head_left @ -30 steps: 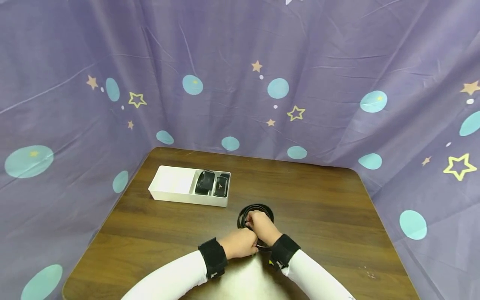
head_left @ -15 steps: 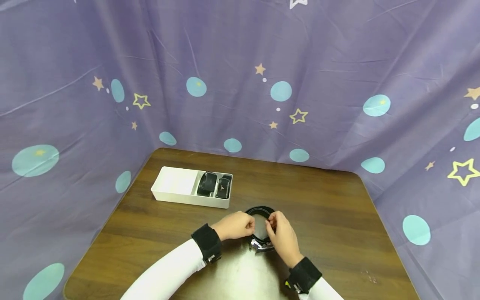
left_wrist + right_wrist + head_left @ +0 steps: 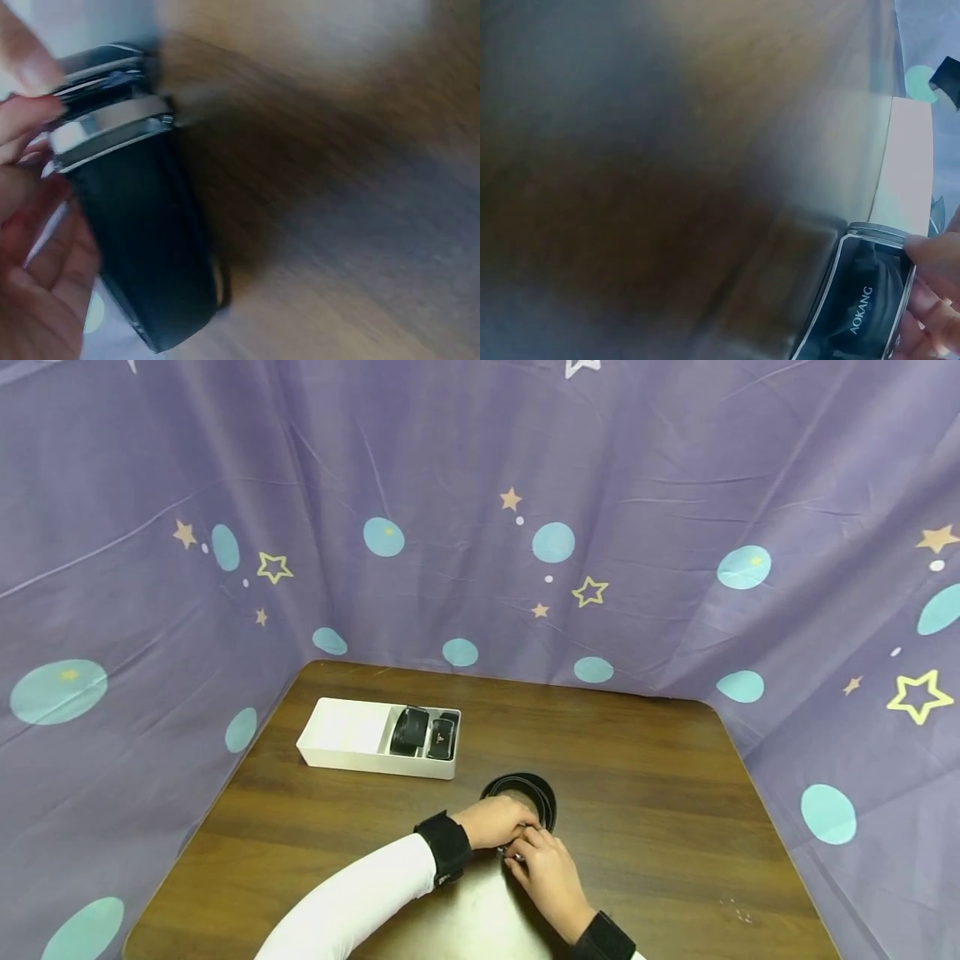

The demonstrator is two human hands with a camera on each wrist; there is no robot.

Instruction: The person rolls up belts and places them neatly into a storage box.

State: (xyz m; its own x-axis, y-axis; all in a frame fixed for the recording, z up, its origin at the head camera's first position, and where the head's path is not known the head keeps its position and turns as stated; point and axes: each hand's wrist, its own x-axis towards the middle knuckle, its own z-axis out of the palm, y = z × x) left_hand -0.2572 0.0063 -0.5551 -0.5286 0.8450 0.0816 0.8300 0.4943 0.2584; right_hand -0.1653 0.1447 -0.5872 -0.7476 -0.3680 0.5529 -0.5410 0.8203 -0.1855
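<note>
A coiled black belt (image 3: 547,792) lies on the table before me in the head view, its near side covered by my hands. My left hand (image 3: 495,821) reaches over the coil from the left, fingers curled on the belt by its buckle. From the near right, my right hand (image 3: 553,878) pinches the buckle end, fingertips close against the left ones. The left wrist view shows the shiny metal buckle (image 3: 112,124) and the broad black strap (image 3: 154,232) beside the fingers. In the right wrist view, a thumb and fingers hold the edge of a dark buckle plate (image 3: 859,300) lettered AOKANG.
Farther left on the wooden table (image 3: 637,760) stands a white divided box (image 3: 348,727). Its right compartments hold a rolled black belt (image 3: 409,731) and a dark piece with a small emblem (image 3: 442,740). A purple patterned curtain (image 3: 450,585) surrounds the table's far sides.
My hands come apart to either side of the coil, baring the buckle, then close together again at its near side. The coil looks rounder and more even; the box stays put.
</note>
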